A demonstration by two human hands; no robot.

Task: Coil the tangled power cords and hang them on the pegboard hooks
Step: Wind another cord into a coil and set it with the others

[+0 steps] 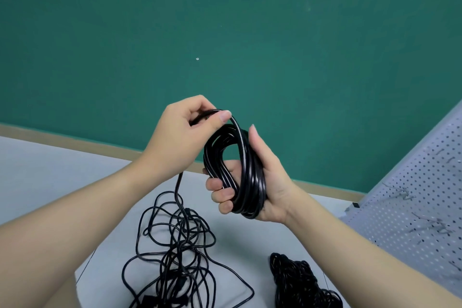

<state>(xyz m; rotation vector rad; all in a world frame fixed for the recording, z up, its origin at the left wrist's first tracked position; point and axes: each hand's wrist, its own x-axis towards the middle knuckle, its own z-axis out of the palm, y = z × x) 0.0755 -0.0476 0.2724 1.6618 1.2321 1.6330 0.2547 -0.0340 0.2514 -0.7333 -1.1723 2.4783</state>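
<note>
My right hand point(265, 182) grips a coil of black power cord point(240, 170) of several loops, held upright above the table. My left hand point(182, 132) pinches a strand of the same cord at the top of the coil. From my left hand the cord drops down to a loose tangle of black cord point(180, 255) lying on the grey table point(50, 177). A white pegboard point(420, 207) with several metal hooks point(440, 229) leans at the right.
A second heap of thin black cord point(297, 280) lies on the table near the bottom right, just left of my right forearm. A green wall point(225, 32) with a tan baseboard stands behind the table.
</note>
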